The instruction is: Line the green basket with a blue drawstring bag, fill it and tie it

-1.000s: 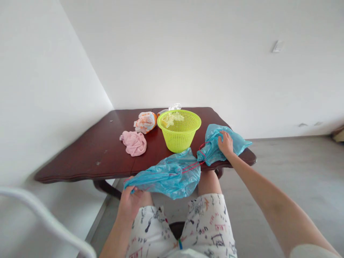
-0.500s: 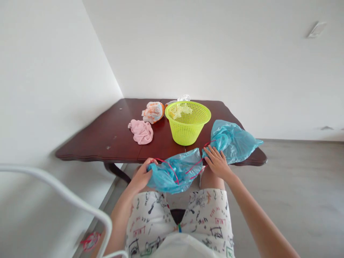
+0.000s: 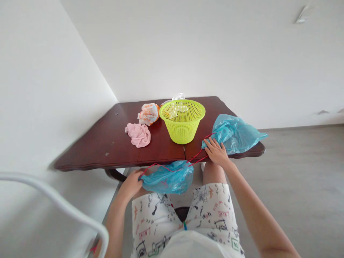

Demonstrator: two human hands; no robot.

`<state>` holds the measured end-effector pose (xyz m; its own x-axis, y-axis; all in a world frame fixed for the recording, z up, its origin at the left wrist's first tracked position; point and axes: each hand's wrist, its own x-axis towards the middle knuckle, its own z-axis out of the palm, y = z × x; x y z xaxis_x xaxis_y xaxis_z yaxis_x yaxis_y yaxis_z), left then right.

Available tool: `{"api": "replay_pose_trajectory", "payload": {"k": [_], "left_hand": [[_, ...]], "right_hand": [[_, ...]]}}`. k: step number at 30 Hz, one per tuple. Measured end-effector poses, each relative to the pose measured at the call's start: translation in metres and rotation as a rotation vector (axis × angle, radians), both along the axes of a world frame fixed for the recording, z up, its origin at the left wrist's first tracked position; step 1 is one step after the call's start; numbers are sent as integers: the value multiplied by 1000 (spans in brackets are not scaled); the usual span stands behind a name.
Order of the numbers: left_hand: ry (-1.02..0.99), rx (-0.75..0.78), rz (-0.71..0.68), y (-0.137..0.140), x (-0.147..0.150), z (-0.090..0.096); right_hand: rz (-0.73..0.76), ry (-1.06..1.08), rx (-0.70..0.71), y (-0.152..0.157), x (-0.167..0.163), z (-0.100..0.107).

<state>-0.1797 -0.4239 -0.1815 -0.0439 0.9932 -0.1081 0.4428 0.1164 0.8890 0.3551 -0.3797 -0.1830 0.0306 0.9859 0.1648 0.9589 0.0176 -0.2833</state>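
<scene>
My left hand (image 3: 132, 185) is closed on the edge of a blue plastic drawstring bag (image 3: 169, 181), which hangs over my lap just off the table's front edge. Red drawstrings (image 3: 197, 157) run from this bag up towards a second blue plastic bag (image 3: 236, 135) lying on the table's right corner. My right hand (image 3: 215, 151) rests flat on the gathered end of that second bag, fingers stretched out and slightly apart. The palm side is hidden.
A yellow-green mesh basket (image 3: 182, 132) stands mid-table. To its left lie a crumpled orange-and-white package (image 3: 148, 114) and a pink cloth (image 3: 138, 134). Clear plastic (image 3: 178, 96) shows behind the basket. A white tube (image 3: 53, 197) crosses the lower left. The dark wooden table (image 3: 88, 143) meets the walls.
My left hand has moved left and a little down, drawing the blue bag with it, away from the second bag. The red strings now stretch straighter. My right hand stays on its bag.
</scene>
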Motion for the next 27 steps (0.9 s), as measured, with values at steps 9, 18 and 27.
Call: {"api": "replay_pose_trajectory", "payload": {"k": [9, 18, 27], "left_hand": [[-821, -335, 14, -35, 57, -19], [-225, -12, -321, -48, 135, -65], [53, 61, -489, -47, 144, -31]], "right_hand": [[-44, 107, 86, -6, -10, 6], [-72, 702, 386, -99, -58, -9], [-235, 1140, 11, -127, -110, -80]]}}
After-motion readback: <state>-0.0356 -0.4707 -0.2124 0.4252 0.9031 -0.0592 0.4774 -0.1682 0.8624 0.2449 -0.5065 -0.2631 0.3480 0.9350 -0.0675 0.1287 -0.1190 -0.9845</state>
